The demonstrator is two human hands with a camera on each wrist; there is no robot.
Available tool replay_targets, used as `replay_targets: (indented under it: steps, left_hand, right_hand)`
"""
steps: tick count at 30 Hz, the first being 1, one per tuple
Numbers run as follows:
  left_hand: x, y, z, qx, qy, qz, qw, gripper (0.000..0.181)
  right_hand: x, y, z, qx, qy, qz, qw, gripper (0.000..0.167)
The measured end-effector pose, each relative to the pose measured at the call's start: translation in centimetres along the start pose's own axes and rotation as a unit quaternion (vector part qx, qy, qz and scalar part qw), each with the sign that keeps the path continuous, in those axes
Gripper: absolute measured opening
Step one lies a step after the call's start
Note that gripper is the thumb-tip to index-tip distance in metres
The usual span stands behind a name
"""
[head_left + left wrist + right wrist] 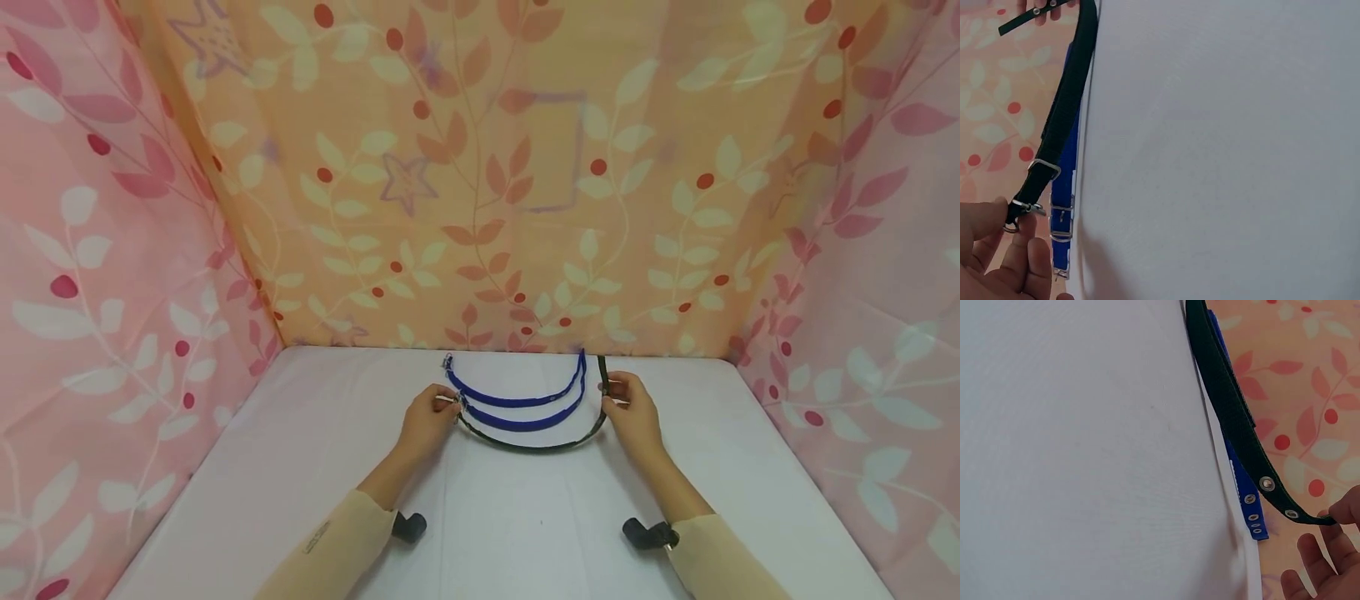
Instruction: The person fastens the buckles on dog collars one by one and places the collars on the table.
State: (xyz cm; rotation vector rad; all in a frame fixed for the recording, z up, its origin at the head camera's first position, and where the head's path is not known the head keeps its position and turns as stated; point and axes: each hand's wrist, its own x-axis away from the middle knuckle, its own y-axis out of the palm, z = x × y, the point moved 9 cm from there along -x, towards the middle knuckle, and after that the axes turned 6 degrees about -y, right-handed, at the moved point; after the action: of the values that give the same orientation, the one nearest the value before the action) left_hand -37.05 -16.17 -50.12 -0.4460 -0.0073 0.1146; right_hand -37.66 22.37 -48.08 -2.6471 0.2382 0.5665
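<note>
We record a white table (300, 425), an orange leaf-print back wall (480, 175), pink leaf-print side walls (97, 333).

Two straps (517, 426) lie on the table (540, 525) behind a third strap (536, 450).

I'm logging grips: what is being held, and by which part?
A dark green strap: the left hand pinches its buckle end, the right hand its eyelet end.
</note>
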Motion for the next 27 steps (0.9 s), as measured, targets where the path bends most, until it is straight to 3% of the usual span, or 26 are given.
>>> replay_targets:
  steps: [6, 11, 15, 19, 23, 27]
  left_hand:
    - [1.0, -0.8, 0.9, 0.06, 0.019, -0.009, 0.998, 0.014]
    - [1.8, -1.4, 1.5, 0.054, 0.038, -0.005, 0.9978, 0.014]
    - [2.7, -2.2, 2.5, 0.056, 0.072, 0.007, 0.9958, 0.014]
    - [4.2, -3.4, 4.4, 0.074, 0.127, 0.015, 0.989, 0.017]
    - [6.2, -4.6, 6.7, 0.103, 0.181, 0.01, 0.9781, 0.022]
    - [8.1, -5.3, 8.8, 0.152, 0.197, -0.012, 0.9684, 0.031]
  right_hand:
    - [1.5, -1.1, -2.9, -0.044, -0.015, 0.004, 0.9989, 0.029]
    - [2.5, -1.8, -6.6, -0.065, -0.043, 0.003, 0.997, 0.023]
    - [2.8, -1.8, -7.1, -0.048, -0.06, -0.004, 0.997, 0.022]
    - [3.1, -1.9, -7.2, -0.036, -0.07, -0.014, 0.9968, 0.022]
    - [3.7, -2.2, -8.9, -0.04, -0.083, -0.019, 0.9956, 0.02]
    - [4.2, -2.4, -11.4, -0.04, -0.11, -0.026, 0.9928, 0.017]
